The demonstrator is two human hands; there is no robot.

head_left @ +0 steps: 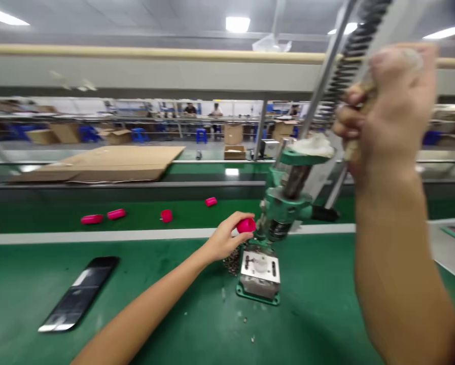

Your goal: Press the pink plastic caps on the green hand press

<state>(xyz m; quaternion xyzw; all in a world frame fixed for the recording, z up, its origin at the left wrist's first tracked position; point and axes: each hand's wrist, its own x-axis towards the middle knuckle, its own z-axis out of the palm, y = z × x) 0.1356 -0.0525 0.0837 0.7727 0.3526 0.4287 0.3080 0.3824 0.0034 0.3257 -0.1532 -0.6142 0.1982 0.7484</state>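
Observation:
My left hand (pixel 226 238) pinches a bright pink plastic cup (pixel 246 225) between thumb and fingers, its round opening turned partly toward me. Just right of it stands a green hand press (pixel 284 203), with a metal block and a light plate (pixel 260 266) at its foot. The cup is held above and to the left of that plate. High on the right, my right hand (pixel 390 96) is closed around the press's lever handle (pixel 362 109); motion smears it and the forearm, and the palm hides most of the grip. Small metal parts (pixel 233 262) are heaped beside the press base, partly behind my left hand.
Several pink pieces (pixel 116 214) lie on the green conveyor belt (pixel 189 218) beyond a white rail. A dark phone-like slab (pixel 80 291) lies on the green worktop at left. Flat cardboard (pixel 113 159) is farther back. A coiled black hose (pixel 349 56) hangs near the lever.

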